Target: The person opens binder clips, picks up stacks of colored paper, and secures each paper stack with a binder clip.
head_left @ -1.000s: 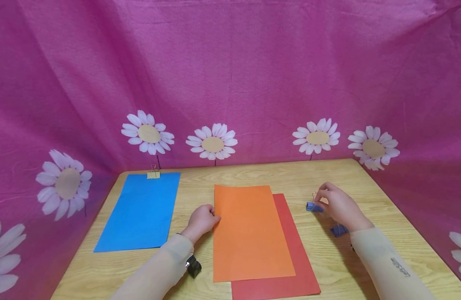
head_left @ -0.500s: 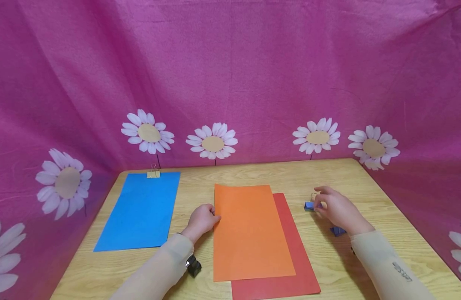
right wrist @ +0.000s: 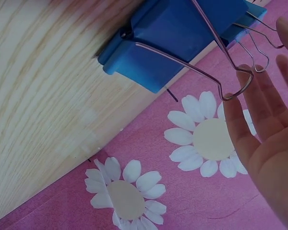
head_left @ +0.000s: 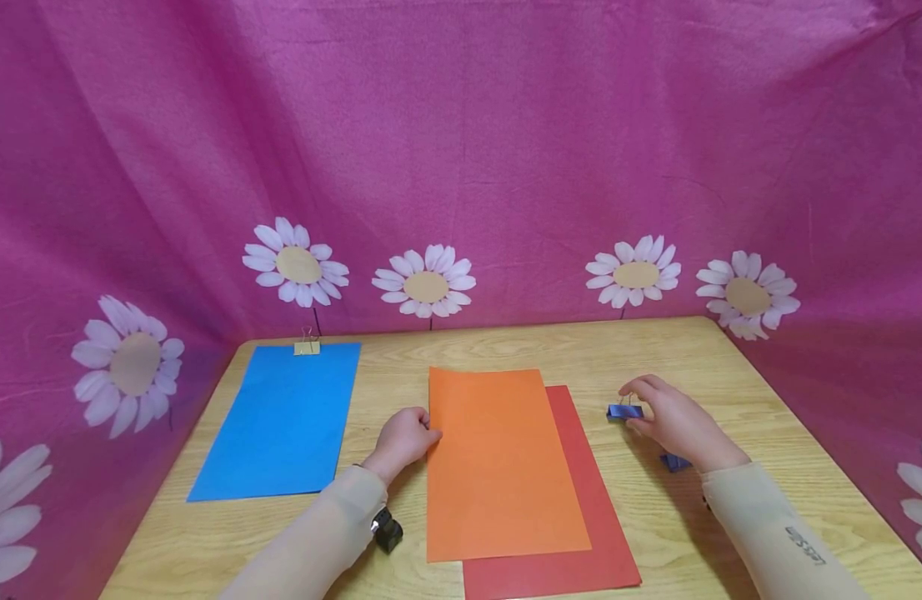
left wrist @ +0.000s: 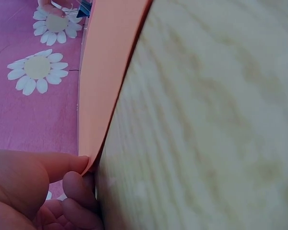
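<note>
One coloured paper, the blue sheet [head_left: 277,425], looks finished: it lies by the far left corner of the table [head_left: 389,367], with a gold binder clip [head_left: 307,348] already seated on its far edge; whether it is a single layer cannot be told. The other papers seem only part-way. The orange sheet [head_left: 498,467] lies over the red sheet [head_left: 603,517] in the middle of the table, and the two are not squared up: red shows along the right and at the end towards the table's near edge. No clip shows on either. The left hand [head_left: 403,442] pinches the orange sheet's left edge between thumb and curled finger. Towards the table's right edge stands a blue binder clip [head_left: 623,412], and the right hand [head_left: 678,425] is at it, fingers loosely spread about its wire handles and not closed on them; whether they touch the wire is unclear. A second blue clip [head_left: 675,462] sits below that hand, nearer the table's near edge, unused. Lining up the orange and red sheets and fastening them appears to be what is left.
</note>
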{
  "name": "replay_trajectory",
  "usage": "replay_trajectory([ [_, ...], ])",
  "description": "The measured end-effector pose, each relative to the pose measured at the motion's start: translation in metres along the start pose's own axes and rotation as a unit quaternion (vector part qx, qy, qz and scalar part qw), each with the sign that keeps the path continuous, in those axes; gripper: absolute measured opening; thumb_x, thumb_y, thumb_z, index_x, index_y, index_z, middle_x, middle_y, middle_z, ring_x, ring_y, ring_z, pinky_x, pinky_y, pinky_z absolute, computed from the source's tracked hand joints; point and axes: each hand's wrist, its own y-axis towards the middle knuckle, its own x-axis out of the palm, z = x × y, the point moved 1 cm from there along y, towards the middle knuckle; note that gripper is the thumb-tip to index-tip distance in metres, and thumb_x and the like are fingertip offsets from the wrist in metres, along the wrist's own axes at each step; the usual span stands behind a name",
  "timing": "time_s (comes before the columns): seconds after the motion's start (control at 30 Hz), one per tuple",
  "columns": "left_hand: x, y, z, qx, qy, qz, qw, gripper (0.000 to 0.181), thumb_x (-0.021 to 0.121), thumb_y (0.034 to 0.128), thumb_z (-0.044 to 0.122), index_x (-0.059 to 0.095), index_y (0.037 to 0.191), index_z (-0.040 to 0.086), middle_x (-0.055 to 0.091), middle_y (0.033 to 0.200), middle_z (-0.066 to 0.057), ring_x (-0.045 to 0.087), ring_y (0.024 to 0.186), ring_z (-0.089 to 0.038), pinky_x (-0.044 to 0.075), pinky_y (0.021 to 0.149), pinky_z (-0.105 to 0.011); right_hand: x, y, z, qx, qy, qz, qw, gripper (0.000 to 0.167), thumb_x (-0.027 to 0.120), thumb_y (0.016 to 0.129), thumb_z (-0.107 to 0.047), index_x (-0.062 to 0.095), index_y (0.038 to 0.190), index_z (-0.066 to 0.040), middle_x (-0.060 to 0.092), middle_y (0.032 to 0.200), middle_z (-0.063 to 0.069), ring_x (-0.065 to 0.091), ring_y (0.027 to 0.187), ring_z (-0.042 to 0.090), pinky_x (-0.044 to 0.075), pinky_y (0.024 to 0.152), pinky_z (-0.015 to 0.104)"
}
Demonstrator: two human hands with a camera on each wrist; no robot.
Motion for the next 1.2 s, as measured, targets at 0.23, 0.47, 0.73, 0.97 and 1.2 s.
replay_trajectory([
  [0.23, 0.0001, 0.0005, -0.0009, -0.002, -0.011, -0.005, 0.9999, 0.032, 0.075, 0.093, 0.02, 0.05, 0.075, 0.011, 0.044, 0.065, 0.001, 0.046, 0.057, -0.017, 0.037, 0.062, -0.03, 0.0018, 0.0001, 0.0005, 0.011, 0.009, -0.012, 0.9998, 0.052, 0.083, 0.086, -0.007, 0.06, 0.132, 0.001, 0.06, 0.126, 0.02, 0.065, 0.111, 0.037, 0.056, 0.093, 0.054],
  [0.47, -0.0011, 0.0, -0.002, -0.005, -0.034, -0.016, 0.9993, 0.03, 0.073, 0.0942, 0.019, 0.05, 0.075, 0.011, 0.047, 0.055, 0.001, 0.05, 0.05, -0.016, 0.041, 0.062, -0.029, 0.0026, 0.002, 0.0005, 0.007, 0.021, -0.015, 0.9997, 0.058, 0.083, 0.085, -0.005, 0.058, 0.135, 0.006, 0.06, 0.124, 0.021, 0.066, 0.108, 0.037, 0.057, 0.092, 0.053],
  [0.73, -0.0011, 0.0005, -0.0022, -0.016, -0.048, -0.011, 0.9986, 0.026, 0.068, 0.0978, 0.022, 0.054, 0.079, 0.01, 0.049, 0.055, 0.0, 0.052, 0.046, -0.015, 0.044, 0.058, -0.028, 0.0024, 0.0023, 0.0017, 0.0, 0.021, -0.014, 0.9997, 0.055, 0.083, 0.084, -0.004, 0.059, 0.132, 0.007, 0.06, 0.121, 0.021, 0.066, 0.106, 0.037, 0.058, 0.09, 0.052],
  [0.97, -0.0037, -0.0014, 0.0008, -0.026, -0.061, -0.012, 0.9977, 0.022, 0.064, 0.1, 0.023, 0.056, 0.085, 0.009, 0.051, 0.061, 0.0, 0.053, 0.045, -0.013, 0.046, 0.053, -0.026, 0.0013, 0.0019, -0.0004, 0.009, 0.02, -0.022, 0.9995, 0.052, 0.083, 0.085, -0.006, 0.06, 0.131, 0.003, 0.06, 0.123, 0.02, 0.066, 0.109, 0.037, 0.057, 0.092, 0.053],
  [1.2, -0.0055, -0.0014, 0.0029, -0.04, -0.082, -0.03, 0.9954, 0.023, 0.064, 0.1007, 0.023, 0.055, 0.085, 0.008, 0.049, 0.063, -0.001, 0.05, 0.047, -0.014, 0.045, 0.053, -0.025, 0.0013, 0.0007, -0.0005, 0.01, 0.019, -0.023, 0.9995, 0.053, 0.084, 0.085, -0.007, 0.06, 0.131, 0.002, 0.061, 0.123, 0.021, 0.065, 0.11, 0.039, 0.055, 0.095, 0.055],
])
